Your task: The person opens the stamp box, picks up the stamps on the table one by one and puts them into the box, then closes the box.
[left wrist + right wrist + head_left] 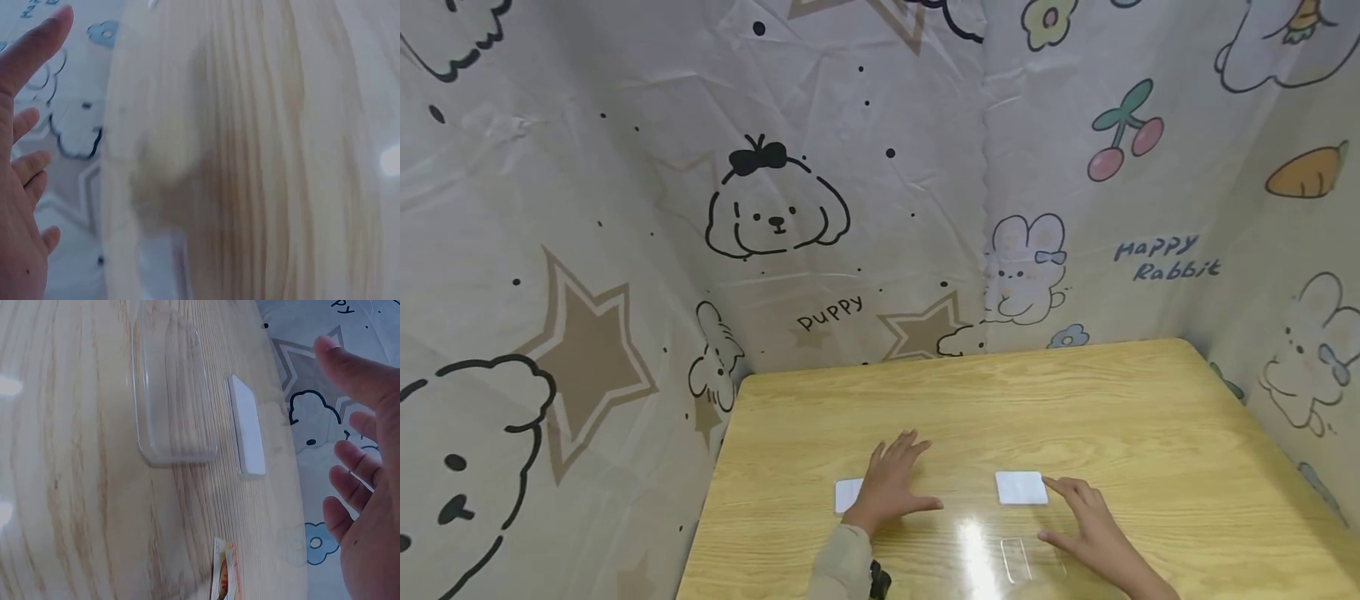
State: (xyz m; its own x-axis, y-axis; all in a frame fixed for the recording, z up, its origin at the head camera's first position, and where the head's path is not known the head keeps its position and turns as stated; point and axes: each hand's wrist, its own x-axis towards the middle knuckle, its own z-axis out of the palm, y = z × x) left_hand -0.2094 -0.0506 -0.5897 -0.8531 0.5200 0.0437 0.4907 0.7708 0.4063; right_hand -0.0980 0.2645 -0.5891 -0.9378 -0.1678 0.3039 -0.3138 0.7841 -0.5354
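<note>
My left hand (895, 482) is over the table with thumb and fingers spread, holding nothing. Its wrist partly hides a white rectangular piece (847, 495), which shows blurred in the left wrist view. My right hand (1088, 523) is empty too, thumb and fingers apart. Its fingertips are right by the corner of a second white rectangular piece (1022, 488). In the right wrist view this white piece (249, 428) looks like a thick stack with a clear edge. Beside it lies a clear plastic box (148, 447), close to the right thumb in the head view.
A small printed card or packet (225, 572) with orange on it lies on the wooden table (820, 417), low in the right wrist view. Cloth printed with cartoons (880, 183) hangs behind the table and along both sides. A dark object (880, 579) shows by the left sleeve.
</note>
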